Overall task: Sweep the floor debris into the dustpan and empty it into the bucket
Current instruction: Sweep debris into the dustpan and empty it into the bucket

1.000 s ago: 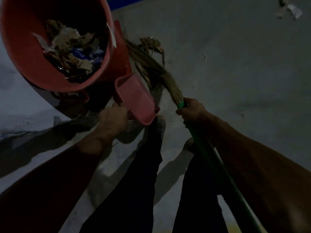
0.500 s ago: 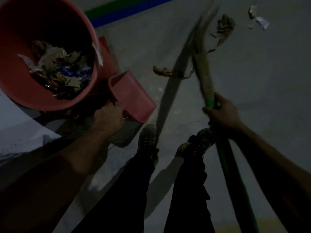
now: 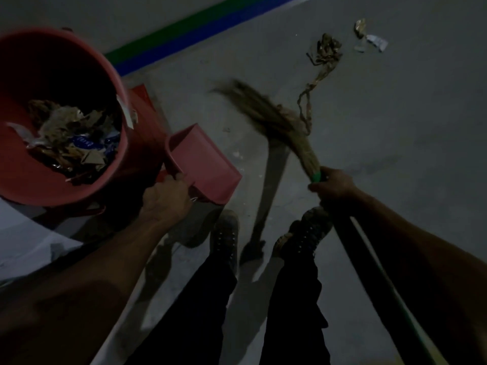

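On the far left sat a big red bucket [image 3: 15, 175]. It was partly full of trash [image 3: 71, 143]: brown scraps, torn paper and some blue wrappers. Behind it, a green and blue stripe [image 3: 189, 35] ran along the bottom of the wall.

Just right of the bucket was the pink dustpan [image 3: 208, 162]. It was close beside the bucket's red side, and I could not tell if they touched. Its open mouth faced down and to the right, and I could see nothing inside it. The left hand [image 3: 164, 200] was closed tight around the back of the dustpan, near its handle.

Below the dustpan were two dark shoes [image 3: 226, 233] and dark trouser legs, standing on the gray floor [image 3: 395, 140].

Next came the broom [image 3: 276, 119]. Its straw head looked blurry and pointed up and to the left, near the floor. The right hand [image 3: 334, 185] was wrapped firmly around the broom's green handle, right where the straw began.

A long twisty brown piece of debris [image 3: 320, 67] lay on the floor, and its lower end reached the broom's straw. Farther right, near the top, lay some small bits of paper litter [image 3: 371, 40], well apart from the dustpan.
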`<state>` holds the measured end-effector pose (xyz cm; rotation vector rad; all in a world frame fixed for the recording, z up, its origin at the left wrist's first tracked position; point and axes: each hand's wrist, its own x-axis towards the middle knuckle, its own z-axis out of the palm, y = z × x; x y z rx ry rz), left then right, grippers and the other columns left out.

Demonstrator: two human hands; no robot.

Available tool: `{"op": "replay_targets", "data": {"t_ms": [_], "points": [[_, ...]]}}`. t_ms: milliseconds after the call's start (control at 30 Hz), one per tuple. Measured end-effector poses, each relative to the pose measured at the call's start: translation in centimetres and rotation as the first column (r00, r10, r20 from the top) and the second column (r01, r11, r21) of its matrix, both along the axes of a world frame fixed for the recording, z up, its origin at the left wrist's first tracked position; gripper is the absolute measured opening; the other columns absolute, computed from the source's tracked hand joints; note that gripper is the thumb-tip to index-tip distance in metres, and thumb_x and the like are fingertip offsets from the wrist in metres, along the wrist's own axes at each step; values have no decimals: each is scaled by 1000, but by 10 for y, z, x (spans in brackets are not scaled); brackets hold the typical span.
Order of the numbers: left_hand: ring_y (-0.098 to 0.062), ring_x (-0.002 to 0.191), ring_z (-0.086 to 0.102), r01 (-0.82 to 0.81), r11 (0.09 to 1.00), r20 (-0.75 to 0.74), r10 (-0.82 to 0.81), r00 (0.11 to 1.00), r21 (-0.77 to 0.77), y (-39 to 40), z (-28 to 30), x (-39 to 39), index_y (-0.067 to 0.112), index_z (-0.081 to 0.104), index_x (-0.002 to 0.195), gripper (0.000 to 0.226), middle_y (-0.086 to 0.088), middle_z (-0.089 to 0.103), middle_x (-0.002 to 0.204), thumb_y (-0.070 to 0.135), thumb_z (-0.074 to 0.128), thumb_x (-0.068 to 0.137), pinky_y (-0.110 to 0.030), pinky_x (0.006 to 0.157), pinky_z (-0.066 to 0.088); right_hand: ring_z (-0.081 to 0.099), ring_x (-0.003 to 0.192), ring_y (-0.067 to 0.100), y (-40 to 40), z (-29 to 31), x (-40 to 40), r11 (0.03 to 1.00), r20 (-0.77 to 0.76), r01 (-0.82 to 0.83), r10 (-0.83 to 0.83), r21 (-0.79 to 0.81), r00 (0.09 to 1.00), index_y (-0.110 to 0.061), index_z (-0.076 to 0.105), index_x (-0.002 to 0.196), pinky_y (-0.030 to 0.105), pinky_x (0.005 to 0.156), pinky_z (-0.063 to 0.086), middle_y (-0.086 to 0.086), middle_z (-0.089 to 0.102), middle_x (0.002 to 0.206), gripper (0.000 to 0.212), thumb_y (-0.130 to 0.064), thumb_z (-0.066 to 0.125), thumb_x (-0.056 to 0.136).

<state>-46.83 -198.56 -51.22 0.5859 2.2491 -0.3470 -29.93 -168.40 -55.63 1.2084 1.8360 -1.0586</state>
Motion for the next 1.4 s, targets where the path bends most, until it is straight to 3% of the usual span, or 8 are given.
{"op": "replay_targets", "data": {"t_ms": [67, 200, 333, 467, 700, 867, 1100, 1400], "points": [[-42, 111, 56, 13, 1000, -23, -13, 1000, 2, 11, 0, 3, 3, 43, 129, 41, -20, 52, 127, 27, 46, 97, -47, 88, 47, 63, 55, 25, 31, 0, 2, 993, -13, 114, -114, 31, 993, -14, 56, 132, 33, 52, 55, 11, 63, 83, 45, -14, 69, 88], [-42, 109, 56, 29, 999, -68, -27, 997, 28, 34, 2, 8, 2, 43, 125, 38, -21, 51, 126, 29, 45, 98, -46, 83, 47, 63, 48, 24, 65, 15, 6, 975, -99, 188, -176, 119, 979, -16, 55, 123, 31, 42, 52, 9, 62, 81, 38, -14, 68, 88], [-41, 102, 61, 38, 995, -103, -29, 994, 91, 60, 11, 12, 3, 42, 126, 38, -20, 52, 123, 27, 47, 97, -44, 79, 48, 64, 64, 24, 52, 36, 28, 994, -188, -16, 36, 112, 982, -23, 49, 135, 36, 59, 57, 10, 66, 100, 50, -18, 65, 87], [-40, 105, 59, 33, 993, -99, -21, 995, 114, 91, 16, 13, 8, 40, 127, 37, -18, 53, 124, 32, 43, 99, -46, 81, 48, 67, 90, 31, 52, 37, 49, 986, -72, -168, 169, 21, 983, -27, 40, 147, 35, 72, 53, 11, 64, 118, 65, -18, 64, 88], [-35, 104, 58, 38, 992, -106, -25, 994, 118, 157, 3, 24, 9, 37, 132, 39, -14, 49, 126, 34, 38, 102, -42, 80, 47, 65, 90, 35, 165, 5, 30, 987, -3, -102, 103, 125, 995, -14, 49, 138, 47, 82, 56, 19, 64, 116, 51, -16, 64, 89], [-31, 96, 60, 56, 991, -98, -45, 994, 121, 197, -8, 32, 8, 41, 126, 34, -14, 52, 118, 32, 38, 102, -39, 77, 48, 68, 86, 36, 230, -3, 16, 989, -30, 3, 2, 150, 1000, -18, 49, 139, 47, 77, 60, 16, 63, 115, 52, -18, 65, 90], [-36, 99, 58, 13, 991, -65, -4, 998, 131, 250, 8, 26, 8, 41, 123, 33, -15, 51, 118, 32, 39, 101, -47, 84, 49, 65, 48, 21, 236, 30, 29, 987, -240, 151, -132, 59, 962, -33, 44, 143, 32, 41, 54, 7, 64, 105, 64, -20, 68, 85], [-39, 99, 59, 99, 981, -110, -82, 991, 167, 308, 8, -25, 5, 41, 119, 31, -17, 52, 117, 29, 40, 100, -44, 80, 45, 64, 43, 19, 271, 55, 9, 936, -300, 348, -318, 50, 899, -37, 46, 140, 29, 39, 51, 4, 64, 93, 61, -19, 69, 85]]}}
